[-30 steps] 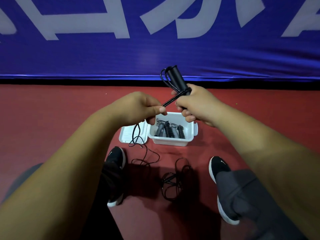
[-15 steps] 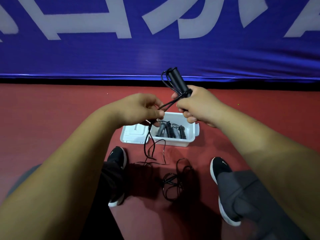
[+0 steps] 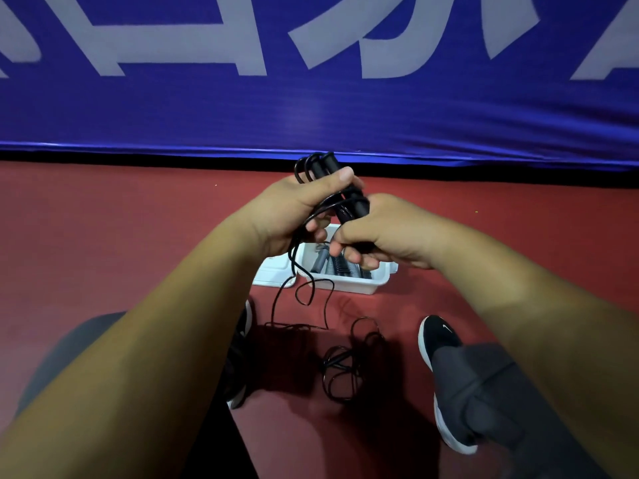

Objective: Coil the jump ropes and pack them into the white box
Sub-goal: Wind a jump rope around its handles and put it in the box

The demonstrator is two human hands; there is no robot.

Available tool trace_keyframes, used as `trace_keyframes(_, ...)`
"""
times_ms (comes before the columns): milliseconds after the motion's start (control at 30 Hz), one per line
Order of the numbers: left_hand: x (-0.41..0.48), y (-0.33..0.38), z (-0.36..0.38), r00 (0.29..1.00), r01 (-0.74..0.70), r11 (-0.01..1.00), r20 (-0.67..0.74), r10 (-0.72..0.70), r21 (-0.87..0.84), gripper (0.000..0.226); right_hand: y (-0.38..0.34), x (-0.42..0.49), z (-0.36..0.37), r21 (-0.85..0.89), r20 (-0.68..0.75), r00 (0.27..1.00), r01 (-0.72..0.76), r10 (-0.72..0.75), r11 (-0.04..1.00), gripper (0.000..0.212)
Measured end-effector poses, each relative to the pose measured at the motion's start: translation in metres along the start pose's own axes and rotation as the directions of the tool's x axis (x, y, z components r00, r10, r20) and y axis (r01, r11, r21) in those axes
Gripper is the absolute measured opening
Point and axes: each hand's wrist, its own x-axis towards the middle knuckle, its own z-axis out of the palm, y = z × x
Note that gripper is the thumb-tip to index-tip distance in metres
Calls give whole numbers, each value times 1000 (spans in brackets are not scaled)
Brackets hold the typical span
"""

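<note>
With left grip and right grip both clenching the jump rope above the white box, wind the hanging slack snugly.

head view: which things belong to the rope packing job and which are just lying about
In the job: held jump rope; white box; ropes inside box; tangled rope on floor; box lid.
Lying about: blue banner; black shoe.

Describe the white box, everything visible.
The white box is an open-topped plastic tub, upright on the red floor. Its lid lies flat beside it on the left. Inside lie grey and black rope handles. The left hand and right hand hide its far rim; a loose jump rope cord hangs before its left corner.
</note>
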Motion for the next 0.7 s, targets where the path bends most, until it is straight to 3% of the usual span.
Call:
trace_keyframes(233, 13, -5, 8, 993, -17, 994, -118, 5, -103, 30, -1, -5, -6, 293, -7, 1000, -4, 6, 956, 31)
trace_keyframes(333, 18, -5, 8, 987, -3, 988, -162, -22, -156, 35, -6, -11, -8, 355, 20, 1000, 1, -9, 935, 16)
trace_keyframes(467, 20, -8, 11, 983, 7, 990, -178, -32, -142, 33, -8, -16, -5, 221, 21, 999, 43, -49, 974, 20)
trace_keyframes(700, 18, -5, 9, 984, 98, 993, -142, -106, -64, 43, -8, -14, -9, 47, -160, 987, -15, 22, 999, 19)
